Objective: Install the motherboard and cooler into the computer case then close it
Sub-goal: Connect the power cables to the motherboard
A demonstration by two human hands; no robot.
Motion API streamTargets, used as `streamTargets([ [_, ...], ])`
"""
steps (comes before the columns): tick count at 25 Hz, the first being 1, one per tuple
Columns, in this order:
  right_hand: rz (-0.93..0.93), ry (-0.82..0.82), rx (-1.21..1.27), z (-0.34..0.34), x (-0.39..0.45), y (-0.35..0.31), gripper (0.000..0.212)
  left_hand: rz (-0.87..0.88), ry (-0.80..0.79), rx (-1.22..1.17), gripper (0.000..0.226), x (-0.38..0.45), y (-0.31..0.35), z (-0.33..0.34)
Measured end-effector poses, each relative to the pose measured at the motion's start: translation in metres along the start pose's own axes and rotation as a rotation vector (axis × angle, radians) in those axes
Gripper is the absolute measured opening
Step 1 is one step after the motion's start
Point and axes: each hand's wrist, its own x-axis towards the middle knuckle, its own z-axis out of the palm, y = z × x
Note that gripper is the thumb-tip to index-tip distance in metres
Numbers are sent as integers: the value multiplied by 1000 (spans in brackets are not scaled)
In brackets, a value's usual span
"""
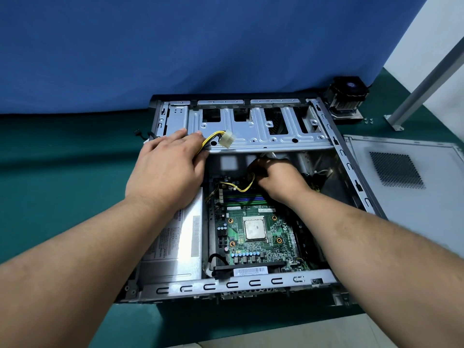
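I see the case (251, 285) lying open on its side on the green surface (50, 172), with the motherboard (253, 237) seated inside, CPU (254, 229) bare at its centre

My left hand (168, 167) lies at the case's far-left corner, over the edge of the drive cage (251, 129); its fingers are curled round a yellow-black cable bundle (211, 140) whose white plug (227, 138) sticks out just right of the fingertips, resting on the cage. The silver power supply (180, 242) lies below this hand, left of the board

My right hand (278, 179) reaches down inside the case at the board's far edge, beyond the memory slots (241, 198). Fingers are curled around a black connector (261, 167), with a yellow wire (244, 188) looping from it toward the left; grip detail partly hidden in shadow

The cooler (347, 96) stands outside the case, on the surface past its far-right corner, well apart from both hands. Small screws (368, 119) lie just right of it. The side panel (406, 182) lies flat to the right of the case, touching its edge
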Motion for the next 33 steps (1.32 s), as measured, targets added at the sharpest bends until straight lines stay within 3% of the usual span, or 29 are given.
streamTargets([
  [12,63,-59,-94,3,6,-10,36,38,-40,8,38,-1,-2,0],
  [18,6,-269,-186,-36,-26,-25,30,67,-105,15,43,-1,-2,-4],
  [22,-81,111,-53,-74,-48,-51,13,81,-115,14,44,-2,-1,-6],
  [24,-184,230,-1,-86,-49,-66,16,78,-127,22,46,-3,-1,-6],
  [27,-280,139,-42,-92,-39,-84,33,89,-134,32,47,-2,0,-7],
  [30,-293,72,-180,-89,-28,-93,24,90,-143,41,50,-2,-1,-7],
  [33,-235,109,-223,-93,-36,-86,18,76,-135,30,59,-3,2,-7],
])
